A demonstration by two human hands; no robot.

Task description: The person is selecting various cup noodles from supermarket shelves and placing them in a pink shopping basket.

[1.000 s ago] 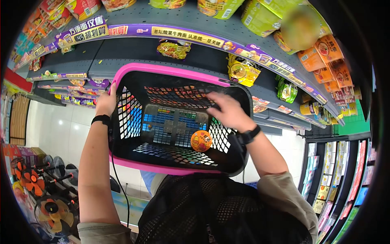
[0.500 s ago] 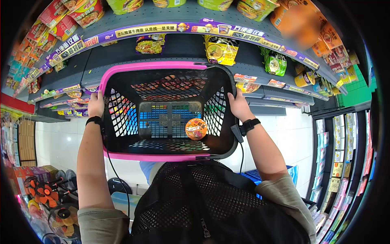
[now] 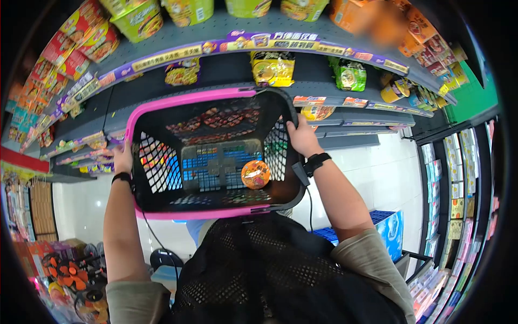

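A black shopping basket (image 3: 216,102) with a pink rim spans the space in front of my body, held between both hands. My left hand (image 3: 123,157) grips its left end, thumb along the rim and the other fingers mostly out of sight. At the opposite end my right hand (image 3: 303,139) clasps the black edge, its thumb on top. Inside, near the right end of the basket's floor, lies a round orange tub (image 3: 255,174) with a printed lid. Both wrists wear black bands with cables.
Ahead, curved-looking shelves (image 3: 324,38) carry green noodle tubs (image 3: 245,7), a yellow noodle packet (image 3: 272,69) and a green packet (image 3: 349,74). A rack of boxed goods (image 3: 456,189) stands at right. Fans (image 3: 73,272) are at lower left; a blue crate (image 3: 386,227) sits behind my right arm.
The view has turned a little, so the shelf goods appear shifted left. The basket, still held by both hands, now sits slightly lower, left and tilted in view.
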